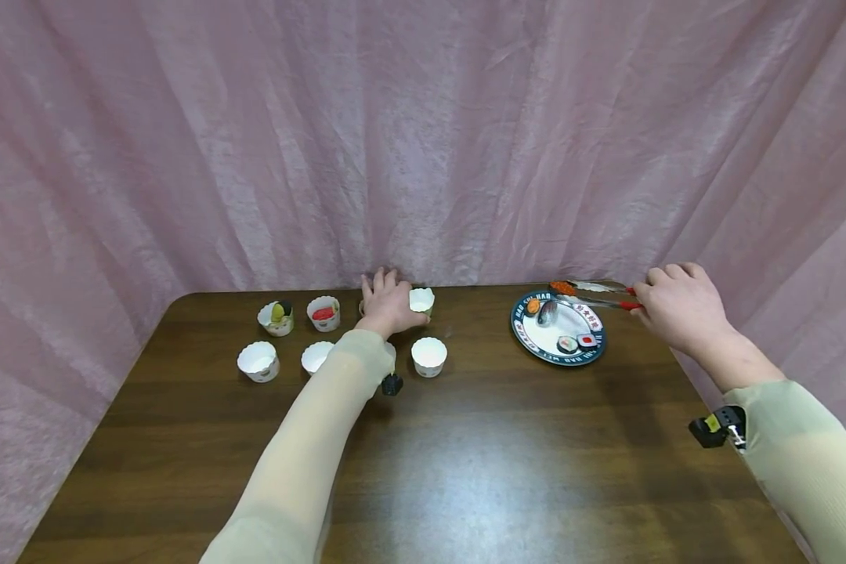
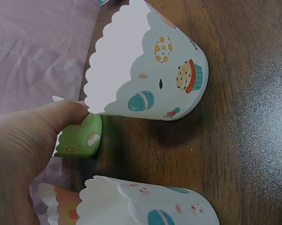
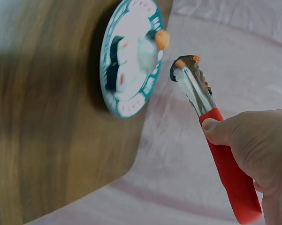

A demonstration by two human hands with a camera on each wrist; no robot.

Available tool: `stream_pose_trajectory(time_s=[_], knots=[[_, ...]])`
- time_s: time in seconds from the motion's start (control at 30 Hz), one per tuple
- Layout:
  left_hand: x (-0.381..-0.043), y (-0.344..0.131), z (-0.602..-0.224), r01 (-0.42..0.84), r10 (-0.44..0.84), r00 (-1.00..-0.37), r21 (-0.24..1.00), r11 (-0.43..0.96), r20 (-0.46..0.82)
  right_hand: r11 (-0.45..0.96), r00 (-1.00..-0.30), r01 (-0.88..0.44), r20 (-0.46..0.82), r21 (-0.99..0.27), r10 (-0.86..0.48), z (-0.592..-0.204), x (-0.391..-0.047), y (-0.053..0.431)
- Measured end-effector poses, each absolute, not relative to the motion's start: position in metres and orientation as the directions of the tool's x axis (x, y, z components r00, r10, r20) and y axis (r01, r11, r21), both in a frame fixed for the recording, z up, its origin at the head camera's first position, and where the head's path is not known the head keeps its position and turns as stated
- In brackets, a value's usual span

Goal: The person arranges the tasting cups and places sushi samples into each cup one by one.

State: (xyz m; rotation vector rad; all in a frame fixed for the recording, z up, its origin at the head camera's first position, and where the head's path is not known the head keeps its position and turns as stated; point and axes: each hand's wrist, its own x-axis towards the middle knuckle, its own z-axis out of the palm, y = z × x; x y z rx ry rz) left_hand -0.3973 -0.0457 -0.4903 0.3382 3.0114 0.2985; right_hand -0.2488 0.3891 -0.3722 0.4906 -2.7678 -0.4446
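Rightward of frame centre, orange-topped sushi [image 1: 562, 288] in red-handled tongs [image 3: 230, 173], right hand [image 1: 687, 309] gripping them, round plate [image 1: 550, 330] just below, left hand [image 1: 392, 305] spread-fingered at paper cups [image 1: 429, 356] near centre, hold unclear, glossy brown bench [image 1: 500, 439] stretching between, far edge by pink curtain [image 1: 395, 141].

White capitals run round the dark rim [image 1: 562, 361] of the plate [image 1: 571, 319]: "HAO" can be read at the far side, with what looks like "SHI" beside it, and seemingly "HAO WEI" at the near side. White panels [image 1: 589, 316] on that rim bear red Chinese characters; the right-hand one seems to read 好食好味. From the right wrist, the plate's lettering is too blurred to read
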Motion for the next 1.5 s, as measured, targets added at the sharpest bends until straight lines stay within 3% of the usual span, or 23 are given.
stream_pose_trajectory(time_s=[0.4, 0.73, 1.0, 1.3, 1.5], knots=[[-0.383, -0.045, -0.481, 0.263, 0.283, -0.958, 0.245, 0.933, -0.052, 0.823, -0.775, -0.431, 0.315, 0.369, -0.547, -0.361, -0.255, 0.332], [-0.387, -0.045, -0.486, 0.281, 0.311, -0.947, 0.272, 0.92, -0.075, 0.742, -0.655, -0.519, 0.36, 0.425, -0.664, -0.359, -0.282, 0.271], [-0.393, -0.044, -0.493, 0.287, 0.324, -0.942, 0.293, 0.912, -0.086, 0.716, -0.676, -0.516, 0.29, 0.47, -0.677, -0.361, -0.301, 0.234], [-0.395, -0.045, -0.495, 0.28, 0.323, -0.941, 0.302, 0.911, -0.102, 0.667, -0.614, -0.525, 0.307, 0.529, -0.727, -0.367, -0.318, 0.212], [-0.396, -0.048, -0.497, 0.286, 0.322, -0.943, 0.299, 0.91, -0.079, 0.653, -0.61, -0.519, 0.296, 0.551, -0.735, -0.37, -0.325, 0.198]])
